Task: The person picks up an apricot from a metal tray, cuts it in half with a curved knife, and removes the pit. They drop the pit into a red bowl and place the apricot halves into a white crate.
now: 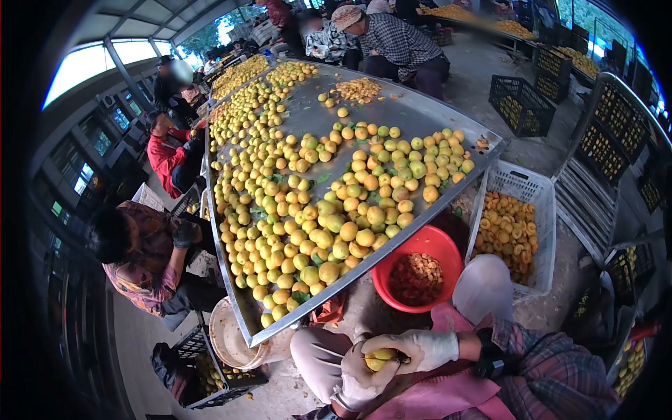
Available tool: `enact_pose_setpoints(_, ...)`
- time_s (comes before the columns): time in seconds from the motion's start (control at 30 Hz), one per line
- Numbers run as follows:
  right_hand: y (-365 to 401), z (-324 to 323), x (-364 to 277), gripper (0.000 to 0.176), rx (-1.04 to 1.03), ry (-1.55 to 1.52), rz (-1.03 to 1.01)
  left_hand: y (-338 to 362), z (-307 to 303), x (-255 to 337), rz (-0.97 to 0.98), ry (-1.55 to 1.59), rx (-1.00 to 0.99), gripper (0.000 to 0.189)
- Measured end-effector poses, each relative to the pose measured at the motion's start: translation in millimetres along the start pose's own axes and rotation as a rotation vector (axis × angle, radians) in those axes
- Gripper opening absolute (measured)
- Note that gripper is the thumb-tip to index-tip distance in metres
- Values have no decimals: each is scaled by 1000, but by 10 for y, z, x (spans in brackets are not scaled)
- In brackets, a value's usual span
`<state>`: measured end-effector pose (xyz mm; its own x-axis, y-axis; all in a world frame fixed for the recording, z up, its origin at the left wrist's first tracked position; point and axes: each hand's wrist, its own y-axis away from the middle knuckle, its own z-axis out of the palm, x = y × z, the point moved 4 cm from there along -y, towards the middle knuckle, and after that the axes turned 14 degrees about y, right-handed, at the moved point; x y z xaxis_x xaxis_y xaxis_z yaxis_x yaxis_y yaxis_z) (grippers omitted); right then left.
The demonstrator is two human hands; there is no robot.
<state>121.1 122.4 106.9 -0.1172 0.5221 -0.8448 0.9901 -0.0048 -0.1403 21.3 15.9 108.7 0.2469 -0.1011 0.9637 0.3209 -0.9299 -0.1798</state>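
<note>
Both hands wear pale work gloves and come together over my lap. Between them is a yellow-green apricot (379, 357). My left hand (359, 378) is closed around the fruit from the left and below. From the right, my right hand (425, 350) has its fingers closed against the same apricot. A small dark thing (404, 358) shows at its fingertips, too small to name. Just beyond my knees stands a red basin (450, 246) with pits in it. Whole apricots (329, 234) cover the near part of the metal table (448, 119).
A white crate (547, 231) of split apricots stands right of the basin. A whitish bucket (227, 336) and a black crate (245, 385) are at the left. People sit along the table, one in a patterned shirt (143, 259). Another black crate (521, 105) stands farther right.
</note>
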Motion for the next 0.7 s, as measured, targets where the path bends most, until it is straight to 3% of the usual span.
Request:
enact_pose_setpoints(0.07,32,12,2,63,-12,7,16,4,-7,49,62,-66,-58,23)
enact_pose_setpoints(0.13,56,50,43,62,-105,-16,82,2,17,4,-162,161,-151,27)
enact_pose_setpoints(0.17,62,76,71,62,-101,-18,85,21,23,-41,-164,161,-156,27)
enact_pose_setpoints(0.23,68,87,99,62,29,-26,4,70,34,-166,-161,248,-100,36)
enact_pose_setpoints(0.27,62,36,80,62,24,3,65,62,73,-136,-162,250,-99,36)
enact_pose_setpoints(0.33,35,-5,94,64,89,61,82,20,73,-95,-230,419,129,36)
enact_pose_setpoints(0.43,43,-62,71,65,131,59,141,-53,112,-111,-293,551,126,35)
enact_pose_setpoints(0.5,53,-74,59,66,177,82,132,-64,103,-95,-322,507,95,33)
enact_pose_setpoints(0.57,43,-49,103,66,81,59,105,-38,103,-112,-327,363,80,31)
enact_pose_setpoints(0.7,55,35,236,65,37,84,77,-12,94,-90,-308,371,12,30)
